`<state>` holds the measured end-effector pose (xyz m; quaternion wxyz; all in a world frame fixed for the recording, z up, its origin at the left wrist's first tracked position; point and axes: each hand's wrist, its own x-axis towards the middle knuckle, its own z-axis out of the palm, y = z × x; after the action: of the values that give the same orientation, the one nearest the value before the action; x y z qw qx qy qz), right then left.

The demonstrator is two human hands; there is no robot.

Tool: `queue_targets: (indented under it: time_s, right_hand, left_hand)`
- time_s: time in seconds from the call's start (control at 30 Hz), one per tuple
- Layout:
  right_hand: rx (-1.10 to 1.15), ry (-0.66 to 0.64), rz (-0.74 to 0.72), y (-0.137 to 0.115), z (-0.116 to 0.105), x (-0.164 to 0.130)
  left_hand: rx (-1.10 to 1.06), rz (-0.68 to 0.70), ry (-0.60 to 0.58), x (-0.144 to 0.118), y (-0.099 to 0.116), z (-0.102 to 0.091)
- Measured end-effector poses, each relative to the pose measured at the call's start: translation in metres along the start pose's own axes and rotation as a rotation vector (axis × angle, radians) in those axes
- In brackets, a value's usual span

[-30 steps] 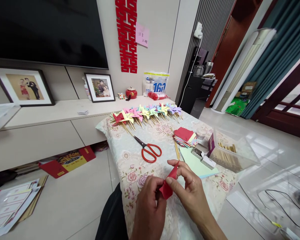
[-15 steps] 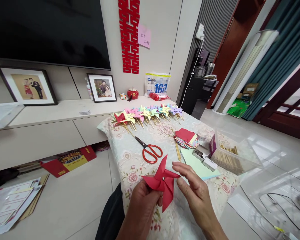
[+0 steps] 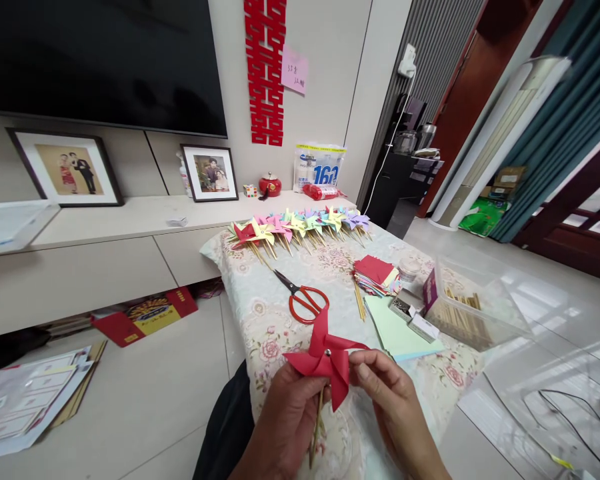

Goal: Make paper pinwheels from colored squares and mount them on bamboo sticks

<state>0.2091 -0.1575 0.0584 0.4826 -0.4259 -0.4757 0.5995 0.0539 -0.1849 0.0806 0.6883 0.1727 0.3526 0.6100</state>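
Note:
A red paper pinwheel with a silver pin at its centre faces me above the near part of the cloth-covered table. My left hand is closed around it, the thumb at the lower left blade, and a thin wooden stick runs down from behind the paper. My right hand has its fingers bent and its tips pinched at the edge of the right-hand blade. Just beyond the pinwheel lie scissors with red handles, the blades pointing away to the left.
Finished pinwheels lie in a row at the table's far edge. To the right are a stack of paper squares, pale green sheets, a small box of pins and a clear container of wooden sticks.
The pinwheel has tilted and turned a little, so its stick now shows below. My right fingers have drawn together and moved in against the right blade. The view has shifted slightly.

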Motion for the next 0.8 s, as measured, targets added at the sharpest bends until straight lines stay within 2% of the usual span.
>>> queue_targets:
  time_s: [0.13,0.27,0.37,0.5,0.67,0.8]
  right_hand:
    - [0.205,-0.023,0.128,0.000,0.011,0.001]
    - [0.253,0.033,0.155,-0.001,0.015,0.006]
    - [0.258,0.019,0.151,0.000,0.014,0.005]
    - [0.203,-0.074,0.111,0.002,0.010,0.001]
    - [0.054,-0.061,0.127,0.010,0.006,-0.006]
    - [-0.118,-0.227,0.199,0.035,0.006,-0.012]
  left_hand:
    - [0.002,-0.014,0.006,-0.002,-0.003,0.005]
    - [0.002,-0.040,-0.026,-0.006,0.000,0.012]
    - [-0.006,-0.046,-0.019,-0.006,0.001,0.013]
    - [-0.023,-0.001,0.024,-0.003,-0.001,0.008]
    - [-0.073,0.052,0.092,0.004,-0.004,-0.001]
    - [-0.020,0.086,0.177,0.015,-0.004,-0.006]
